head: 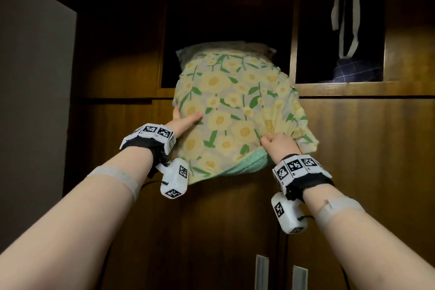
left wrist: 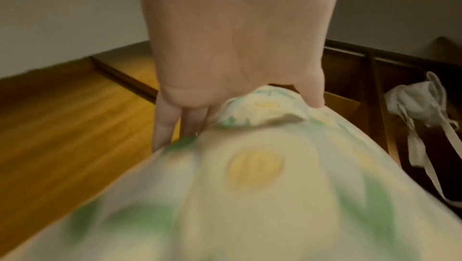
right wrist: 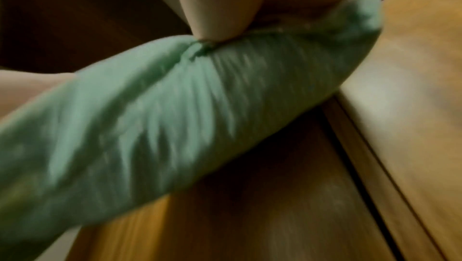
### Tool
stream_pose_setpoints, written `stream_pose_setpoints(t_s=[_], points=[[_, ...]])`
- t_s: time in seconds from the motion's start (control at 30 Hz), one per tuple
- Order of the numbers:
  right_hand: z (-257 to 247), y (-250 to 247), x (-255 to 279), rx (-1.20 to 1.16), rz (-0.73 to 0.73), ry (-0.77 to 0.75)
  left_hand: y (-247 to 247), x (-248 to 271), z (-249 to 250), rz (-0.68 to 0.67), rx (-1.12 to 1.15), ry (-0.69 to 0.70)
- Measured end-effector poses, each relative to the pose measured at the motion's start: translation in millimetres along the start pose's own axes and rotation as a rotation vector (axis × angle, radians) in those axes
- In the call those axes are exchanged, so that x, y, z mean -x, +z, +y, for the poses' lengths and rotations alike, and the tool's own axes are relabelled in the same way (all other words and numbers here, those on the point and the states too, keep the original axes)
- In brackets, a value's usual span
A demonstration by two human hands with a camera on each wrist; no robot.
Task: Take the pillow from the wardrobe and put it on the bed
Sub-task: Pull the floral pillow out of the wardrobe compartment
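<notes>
Fingers (left wrist: 172, 125) of both hands grip the pillow (head: 230, 106); only the right wrist view shows its green underside.

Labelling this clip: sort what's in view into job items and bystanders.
Job: pillow; wardrobe; left hand and right hand, both gripping the pillow.

Bystanders: white straps; dark checked cloth; grey wall.

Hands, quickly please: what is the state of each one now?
Left hand: grips the floral pillow at its left edge.
Right hand: fist closed on the pillow's lower right corner.
</notes>
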State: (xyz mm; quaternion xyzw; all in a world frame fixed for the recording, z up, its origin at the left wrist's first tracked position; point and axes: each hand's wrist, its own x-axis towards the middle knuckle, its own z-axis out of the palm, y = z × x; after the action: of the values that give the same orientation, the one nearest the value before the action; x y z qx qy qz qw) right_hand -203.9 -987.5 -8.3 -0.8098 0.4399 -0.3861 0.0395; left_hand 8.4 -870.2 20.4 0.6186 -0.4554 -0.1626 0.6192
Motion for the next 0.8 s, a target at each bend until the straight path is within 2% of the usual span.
stream_pose_setpoints(t_s=[0.1,0.13,0.23,0.3,0.4,0.53,0.67,0.73,0.8], points=[[5,-1,-9,-0.063,-0.086,0.22,1,-19,-3,0.005,0.032,-0.021],[5,-4,-13,-0.121,-0.06,0.265,1,-25,-2,0.005,0.041,-0.036],[0,-14,-23,-0.276,0.264,0.254,6,-32,6,-0.024,0.032,-0.068],[-5,-17,-31,-0.29,0.344,0.189,6,-42,6,-0.027,0.032,-0.043],[-16,-19,-42,-0.378,0.352,0.217,5,-87,-15,0.003,0.085,-0.031],[-29,-16,-53,-0.414,0.33,0.226,2,-74,-7,0.126,0.11,0.053],[-42,-4,-59,-0.611,0.348,0.138,-16,-86,-13,0.114,0.156,0.058],[-45,7,-63,-0.753,0.306,0.219,-26,-87,-20,0.105,0.129,0.037],[-45,20,-64,-0.85,0.257,0.365,-30,-80,-28,0.012,0.01,-0.003]])
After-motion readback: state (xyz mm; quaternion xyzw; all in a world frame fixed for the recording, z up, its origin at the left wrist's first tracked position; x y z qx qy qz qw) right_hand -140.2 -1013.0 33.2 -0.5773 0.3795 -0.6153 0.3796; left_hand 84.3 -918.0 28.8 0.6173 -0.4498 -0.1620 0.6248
